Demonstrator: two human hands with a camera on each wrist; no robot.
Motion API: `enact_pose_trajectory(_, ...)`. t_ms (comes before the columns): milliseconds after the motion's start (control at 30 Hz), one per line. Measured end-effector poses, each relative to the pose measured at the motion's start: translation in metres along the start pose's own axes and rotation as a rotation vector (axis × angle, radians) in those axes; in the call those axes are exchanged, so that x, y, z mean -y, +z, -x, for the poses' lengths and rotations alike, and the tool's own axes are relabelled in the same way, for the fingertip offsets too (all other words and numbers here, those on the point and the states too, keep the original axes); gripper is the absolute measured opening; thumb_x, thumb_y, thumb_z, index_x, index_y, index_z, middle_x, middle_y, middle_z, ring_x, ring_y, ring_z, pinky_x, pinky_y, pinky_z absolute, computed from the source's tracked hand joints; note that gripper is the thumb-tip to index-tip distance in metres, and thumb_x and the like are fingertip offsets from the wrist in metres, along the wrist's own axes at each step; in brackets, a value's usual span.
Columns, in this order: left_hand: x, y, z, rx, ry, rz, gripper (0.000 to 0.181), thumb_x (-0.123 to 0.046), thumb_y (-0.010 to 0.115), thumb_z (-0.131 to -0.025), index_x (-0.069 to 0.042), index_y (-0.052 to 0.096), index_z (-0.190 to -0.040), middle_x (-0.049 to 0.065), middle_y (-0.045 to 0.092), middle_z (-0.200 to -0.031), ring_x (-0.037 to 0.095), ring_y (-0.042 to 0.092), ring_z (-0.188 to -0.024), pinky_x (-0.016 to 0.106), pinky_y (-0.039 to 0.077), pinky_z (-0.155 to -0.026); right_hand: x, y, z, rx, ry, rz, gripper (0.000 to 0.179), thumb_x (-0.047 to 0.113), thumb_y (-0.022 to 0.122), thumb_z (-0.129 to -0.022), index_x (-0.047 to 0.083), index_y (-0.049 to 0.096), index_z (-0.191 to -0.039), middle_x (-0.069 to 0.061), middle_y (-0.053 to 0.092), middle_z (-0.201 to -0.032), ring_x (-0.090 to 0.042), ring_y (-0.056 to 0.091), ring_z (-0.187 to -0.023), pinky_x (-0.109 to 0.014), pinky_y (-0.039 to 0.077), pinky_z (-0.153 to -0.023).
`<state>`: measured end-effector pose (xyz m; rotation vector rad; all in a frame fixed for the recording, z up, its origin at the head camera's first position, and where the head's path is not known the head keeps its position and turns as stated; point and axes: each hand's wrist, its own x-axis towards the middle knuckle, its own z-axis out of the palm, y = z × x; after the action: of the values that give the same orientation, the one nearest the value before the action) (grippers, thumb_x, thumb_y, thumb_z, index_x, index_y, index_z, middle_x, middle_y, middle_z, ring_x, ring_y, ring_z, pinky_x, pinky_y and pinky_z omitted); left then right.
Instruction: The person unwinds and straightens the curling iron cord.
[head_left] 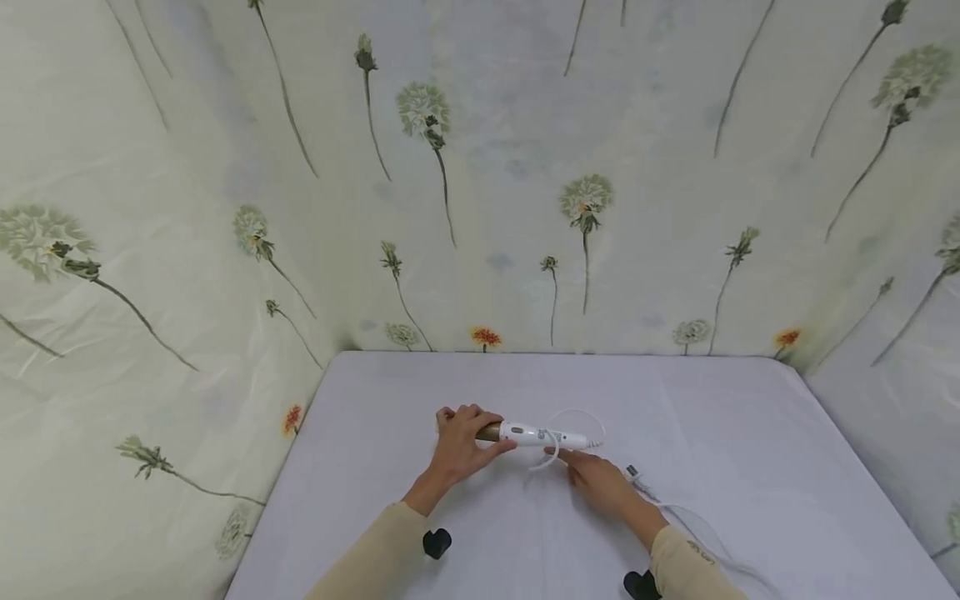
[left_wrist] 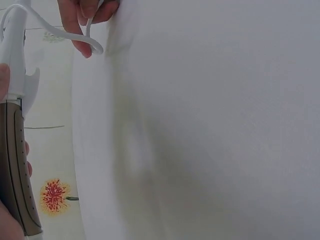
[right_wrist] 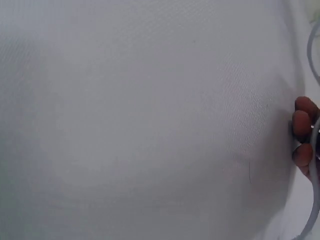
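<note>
A white and brown curling iron (head_left: 525, 434) lies crosswise over the table in the head view, its white handle pointing right. My left hand (head_left: 459, 442) grips it round the brown section, thumb along the near side. Small dots run down the brown part (left_wrist: 20, 165) in the left wrist view, and a white lever (left_wrist: 32, 90) juts from the handle. A white power cord (head_left: 557, 450) loops around the handle. My right hand (head_left: 600, 485) pinches the cord below the handle, its curled fingertips (right_wrist: 301, 125) showing at the right wrist view's edge.
The cord's plug (head_left: 633, 472) sits beside the right wrist, and more cord (head_left: 701, 525) trails toward the near right. A white cloth covers the table (head_left: 450, 383). Flower-printed curtains (head_left: 510, 167) stand behind and at both sides. Black pieces (head_left: 437, 543) show near both forearms.
</note>
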<state>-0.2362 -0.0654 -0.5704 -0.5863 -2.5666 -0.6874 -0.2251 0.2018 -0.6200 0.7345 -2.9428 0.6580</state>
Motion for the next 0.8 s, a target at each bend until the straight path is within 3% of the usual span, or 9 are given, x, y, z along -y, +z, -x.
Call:
enact_pose_trajectory(67,-0.001,0.001,-0.002,-0.008,-0.011,-0.003,0.051,-0.062,0.066,-0.076,-0.021,0.07,-0.105,-0.006,0.059,-0.085,0.011,0.048,-0.077,0.043,0.021,-0.083,0.002,0.0,0.0,-0.034,-0.023,-0.031,0.038,0.009,0.054,-0.094,0.021,0.057,-0.129,-0.011,0.062,-0.126,-0.03,0.064,-0.105,-0.044,0.05,-0.086)
enact_pose_trajectory(133,-0.003,0.002,-0.003,-0.017,-0.025,-0.008,0.052,-0.063,0.065,-0.076,-0.021,0.07,-0.105,-0.006,0.059,-0.085,0.011,0.048,-0.077,0.043,0.022,-0.082,0.004,0.0,0.0,-0.038,-0.028,-0.062,0.034,0.01,0.055,-0.094,0.016,0.057,-0.127,-0.012,0.059,-0.129,-0.028,0.064,-0.105,-0.043,0.05,-0.086)
enact_pose_trajectory(367,-0.007,0.005,-0.004,-0.045,-0.054,-0.024,0.05,-0.063,0.065,-0.076,-0.023,0.07,-0.104,-0.006,0.061,-0.085,0.011,0.05,-0.078,0.043,0.022,-0.082,0.009,0.002,0.001,-0.002,0.025,-0.073,0.028,0.015,0.059,-0.092,0.016,0.058,-0.12,0.006,0.057,-0.101,-0.002,0.051,-0.076,-0.022,0.046,-0.066)
enact_pose_trajectory(467,-0.008,0.004,-0.005,-0.042,-0.077,-0.021,0.05,-0.063,0.066,-0.075,-0.023,0.07,-0.105,-0.005,0.062,-0.087,0.011,0.051,-0.079,0.043,0.022,-0.083,0.011,0.003,0.001,0.0,0.039,-0.07,0.03,0.015,0.062,-0.091,0.017,0.058,-0.12,0.006,0.055,-0.099,-0.002,0.051,-0.076,-0.022,0.046,-0.066)
enact_pose_trajectory(700,-0.008,0.002,-0.008,-0.058,-0.098,-0.027,0.05,-0.063,0.067,-0.074,-0.024,0.07,-0.104,-0.004,0.063,-0.087,0.013,0.052,-0.079,0.044,0.023,-0.082,0.015,0.002,0.0,-0.037,0.028,-0.11,0.028,0.011,0.064,-0.089,0.019,0.058,-0.116,0.0,0.055,-0.113,-0.012,0.061,-0.088,-0.029,0.052,-0.073)
enact_pose_trajectory(800,-0.008,0.002,-0.009,-0.073,-0.099,-0.038,0.049,-0.063,0.068,-0.074,-0.023,0.071,-0.104,-0.004,0.063,-0.087,0.014,0.052,-0.079,0.044,0.023,-0.082,0.017,0.002,0.0,-0.035,0.019,-0.111,0.026,0.011,0.064,-0.089,0.018,0.059,-0.113,0.001,0.056,-0.108,-0.01,0.059,-0.087,-0.029,0.052,-0.073)
